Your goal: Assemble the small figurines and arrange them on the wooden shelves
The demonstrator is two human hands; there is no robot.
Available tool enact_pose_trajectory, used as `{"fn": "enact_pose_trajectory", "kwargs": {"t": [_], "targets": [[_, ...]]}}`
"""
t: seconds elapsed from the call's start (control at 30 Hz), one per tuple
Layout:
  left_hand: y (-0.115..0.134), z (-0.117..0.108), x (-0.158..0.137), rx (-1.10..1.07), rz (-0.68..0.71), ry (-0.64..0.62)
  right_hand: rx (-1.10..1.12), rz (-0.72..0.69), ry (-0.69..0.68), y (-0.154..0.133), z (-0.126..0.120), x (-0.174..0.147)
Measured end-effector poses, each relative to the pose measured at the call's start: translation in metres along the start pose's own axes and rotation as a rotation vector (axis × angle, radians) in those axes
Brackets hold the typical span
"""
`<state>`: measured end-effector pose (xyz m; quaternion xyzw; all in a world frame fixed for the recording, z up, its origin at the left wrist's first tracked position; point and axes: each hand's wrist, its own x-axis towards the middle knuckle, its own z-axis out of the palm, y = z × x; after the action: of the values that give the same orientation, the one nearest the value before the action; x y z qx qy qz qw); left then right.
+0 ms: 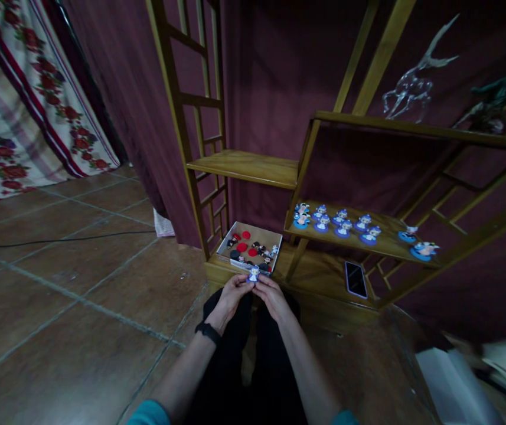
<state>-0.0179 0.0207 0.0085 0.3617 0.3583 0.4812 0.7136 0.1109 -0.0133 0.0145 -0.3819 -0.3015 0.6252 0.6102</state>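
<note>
Between my fingertips is a small purple-and-white figurine point(254, 274), upright on a purple base. My left hand point(234, 290) pinches it from the left, and my right hand point(271, 290) grips its other side. Just beyond my hands, a shallow cardboard box point(236, 228) holds red and black discs and several small figurines. Up to the right, a wooden shelf point(345, 241) carries two rows of similar purple figurines point(343, 228). Blue-based figurines point(301, 219) stand at that shelf's left end, and two more point(424, 250) stand at its right end.
A phone point(356, 279) lies on the bottom board. The wooden rack's left post point(177, 112) rises beside the box. A clear deer ornament point(412, 88) stands on the upper right shelf. A black cable point(62, 240) crosses the tiled floor; a white box point(456, 383) sits at lower right.
</note>
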Motion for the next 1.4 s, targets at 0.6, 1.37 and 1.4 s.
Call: {"fn": "enact_pose_trajectory", "kwargs": {"t": [0.6, 1.37, 1.4], "targets": [[0.005, -0.006, -0.002, -0.308, -0.210, -0.169, -0.596, -0.377, 0.245, 0.008, 0.012, 0.009], [0.007, -0.014, 0.002, -0.507, -0.229, -0.224, -0.855, -0.433, 0.176, 0.022, 0.018, 0.015], [0.007, -0.014, 0.002, -0.502, -0.229, -0.232, -0.861, -0.432, 0.179, 0.021, 0.019, 0.014]]}}
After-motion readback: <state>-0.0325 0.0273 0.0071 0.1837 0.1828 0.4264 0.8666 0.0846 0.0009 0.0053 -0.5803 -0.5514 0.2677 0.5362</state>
